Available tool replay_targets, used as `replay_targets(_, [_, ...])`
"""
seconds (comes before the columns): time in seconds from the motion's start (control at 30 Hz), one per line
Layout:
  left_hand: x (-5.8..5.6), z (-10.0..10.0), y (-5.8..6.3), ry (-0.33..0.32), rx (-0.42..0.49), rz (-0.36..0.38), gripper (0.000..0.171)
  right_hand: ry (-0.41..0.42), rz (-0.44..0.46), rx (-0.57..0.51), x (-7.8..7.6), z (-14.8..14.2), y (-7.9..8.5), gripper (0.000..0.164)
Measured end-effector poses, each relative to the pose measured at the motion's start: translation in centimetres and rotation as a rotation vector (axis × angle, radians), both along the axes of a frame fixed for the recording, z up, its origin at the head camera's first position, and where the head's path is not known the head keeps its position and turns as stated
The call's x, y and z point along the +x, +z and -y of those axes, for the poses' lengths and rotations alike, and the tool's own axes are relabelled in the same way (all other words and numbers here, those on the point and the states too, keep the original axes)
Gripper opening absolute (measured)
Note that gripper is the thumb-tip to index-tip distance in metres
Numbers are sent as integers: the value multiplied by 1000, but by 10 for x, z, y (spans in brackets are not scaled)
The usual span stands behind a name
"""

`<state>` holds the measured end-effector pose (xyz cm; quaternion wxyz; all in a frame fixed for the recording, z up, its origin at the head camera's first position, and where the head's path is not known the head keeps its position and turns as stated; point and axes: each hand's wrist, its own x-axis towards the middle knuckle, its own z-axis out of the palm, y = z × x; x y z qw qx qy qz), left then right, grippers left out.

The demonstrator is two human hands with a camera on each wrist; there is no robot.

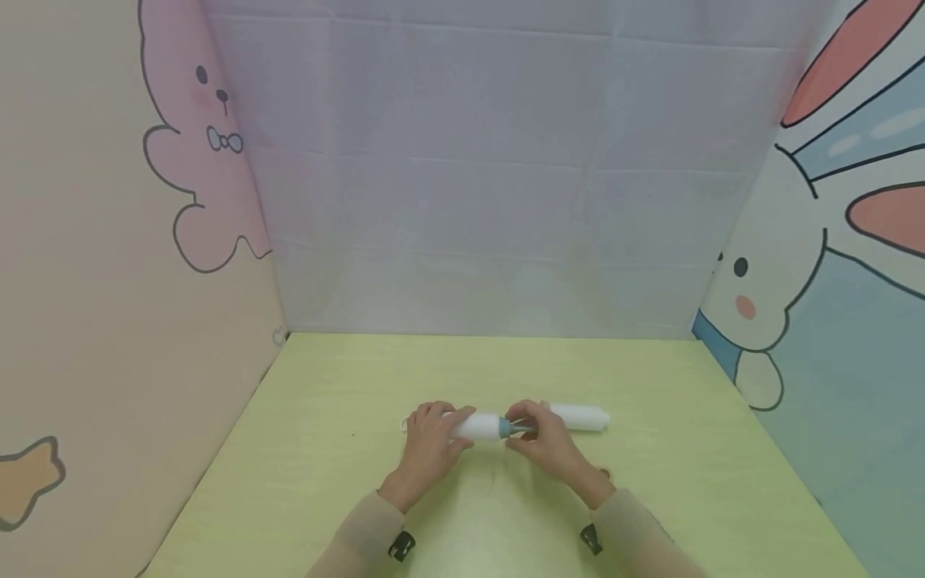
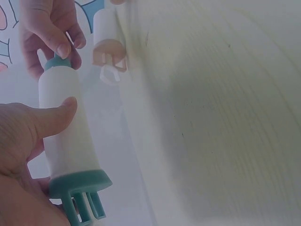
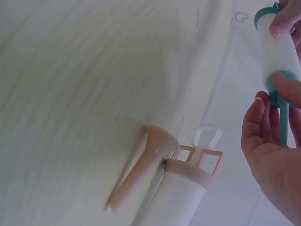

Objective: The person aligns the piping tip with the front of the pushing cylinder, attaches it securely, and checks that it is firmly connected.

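My left hand [image 1: 432, 437] grips the white barrel [image 2: 63, 99] of a decorating-style syringe, its thumb along the side. A teal end piece with open finger loops [image 2: 81, 186] is at the barrel's end nearest the left palm. At the opposite end, my right hand [image 1: 549, 445] pinches a teal funnel-shaped nozzle [image 3: 283, 117] with a long thin tube. The tube runs back toward the right palm, and the nozzle's wide part meets the barrel's end. In the head view the syringe lies level between both hands, its left end partly hidden by fingers.
A second white syringe [image 1: 584, 417] lies behind the right hand, with a peach collar [image 3: 188, 174] and loops. Beside it on the yellow-green table [image 1: 347, 377] is a peach funnel-shaped nozzle [image 3: 148, 162]. A pale curtain [image 1: 462, 201] and cartoon-printed side walls surround the table.
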<state>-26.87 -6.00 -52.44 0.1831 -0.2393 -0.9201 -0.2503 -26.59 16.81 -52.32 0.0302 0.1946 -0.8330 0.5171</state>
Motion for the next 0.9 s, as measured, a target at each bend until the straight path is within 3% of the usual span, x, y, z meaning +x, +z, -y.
replay_targets(0.53, [2, 2, 2, 1, -1, -8, 47, 23, -17, 65, 2, 0, 6, 27])
replay_targets(0.77, [1, 3, 1, 3, -12, -24, 48, 55, 66, 58, 18, 8, 40, 25])
replay_targets(0.9, [1, 3, 0, 7, -17, -30, 48, 76, 62, 71, 20, 9, 45, 24])
